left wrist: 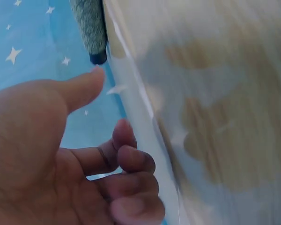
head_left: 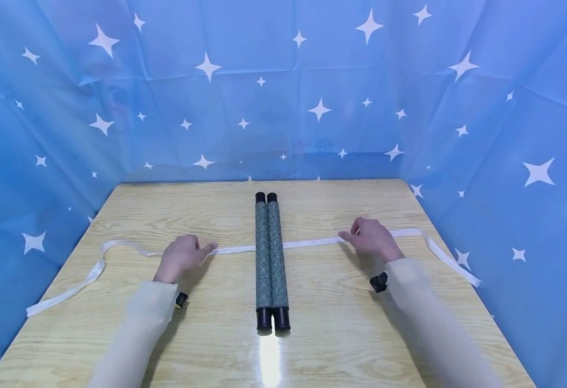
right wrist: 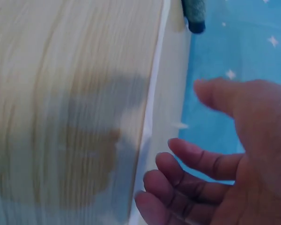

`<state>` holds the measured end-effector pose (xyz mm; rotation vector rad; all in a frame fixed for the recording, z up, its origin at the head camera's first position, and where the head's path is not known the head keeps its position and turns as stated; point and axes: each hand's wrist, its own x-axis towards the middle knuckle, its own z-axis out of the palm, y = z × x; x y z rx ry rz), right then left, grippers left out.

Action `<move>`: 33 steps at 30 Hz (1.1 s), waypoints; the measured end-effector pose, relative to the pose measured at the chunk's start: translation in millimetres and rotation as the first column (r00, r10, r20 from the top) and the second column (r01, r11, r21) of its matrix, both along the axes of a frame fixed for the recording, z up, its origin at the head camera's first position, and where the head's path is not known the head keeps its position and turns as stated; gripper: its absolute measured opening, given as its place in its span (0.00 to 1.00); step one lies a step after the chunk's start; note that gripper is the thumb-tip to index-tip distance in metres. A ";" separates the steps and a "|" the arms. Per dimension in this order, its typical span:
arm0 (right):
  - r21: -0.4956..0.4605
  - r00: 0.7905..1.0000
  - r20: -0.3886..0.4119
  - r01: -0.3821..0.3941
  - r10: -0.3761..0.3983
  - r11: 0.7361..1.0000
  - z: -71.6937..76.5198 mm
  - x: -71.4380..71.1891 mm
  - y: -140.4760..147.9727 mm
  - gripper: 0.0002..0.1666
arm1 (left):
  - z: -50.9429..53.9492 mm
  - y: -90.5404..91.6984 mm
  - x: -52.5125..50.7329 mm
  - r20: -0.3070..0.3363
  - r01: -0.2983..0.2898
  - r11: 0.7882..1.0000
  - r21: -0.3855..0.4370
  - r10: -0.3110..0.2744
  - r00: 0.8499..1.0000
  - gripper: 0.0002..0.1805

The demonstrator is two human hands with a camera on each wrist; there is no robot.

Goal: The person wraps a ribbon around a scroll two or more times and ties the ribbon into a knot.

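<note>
A white ribbon (head_left: 235,249) runs crosswise over the table and passes out of sight beneath two patterned grey-green rolls (head_left: 271,253) with black ends, lying side by side. Left of the rolls, the left hand (head_left: 184,253) hovers over the ribbon; the left wrist view shows its thumb apart from loosely bent fingers (left wrist: 136,185), nothing held. On the other side the right hand (head_left: 372,236) is above the ribbon, its thumb likewise separated from relaxed fingers (right wrist: 178,183) beside the ribbon (right wrist: 152,93). Each hand hides a short stretch of the ribbon in the head view.
The wooden table (head_left: 225,345) has a blue curtain (head_left: 283,108) with white stars behind it and at both sides. Loose ribbon ends bend toward the left and right table edges. Small dark devices (head_left: 378,282) are at both wrists.
</note>
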<state>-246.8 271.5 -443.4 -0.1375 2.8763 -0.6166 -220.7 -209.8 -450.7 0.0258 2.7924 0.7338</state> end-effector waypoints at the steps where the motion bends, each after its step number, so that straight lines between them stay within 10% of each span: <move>1: 0.014 1.000 0.004 0.003 -0.003 1.000 -2.1 -1.6 -4.0 0.30 | -1.8 2.3 -0.5 0.010 -0.001 1.000 -0.004 0.001 1.000 0.34; 14: 0.186 0.972 0.140 0.161 -0.188 0.969 -17.2 -15.3 -36.4 0.37 | -8.0 20.8 -7.8 0.049 -0.033 0.996 -0.089 0.038 0.998 0.34; 26: -0.160 0.994 -0.022 0.106 -0.111 0.981 -26.4 -13.4 -36.5 0.26 | -19.1 26.0 -15.0 -0.112 -0.065 0.989 0.135 0.080 0.990 0.25; 29: -0.265 0.985 -0.108 0.101 -0.133 0.959 -29.5 -13.1 -38.3 0.16 | -20.0 29.8 -16.5 -0.126 -0.103 0.968 0.227 0.134 0.983 0.21; 33: -0.395 0.970 -0.154 0.112 -0.186 0.912 -32.2 -14.8 -42.6 0.12 | -16.6 36.1 -19.0 -0.079 -0.156 0.888 0.433 0.210 0.974 0.13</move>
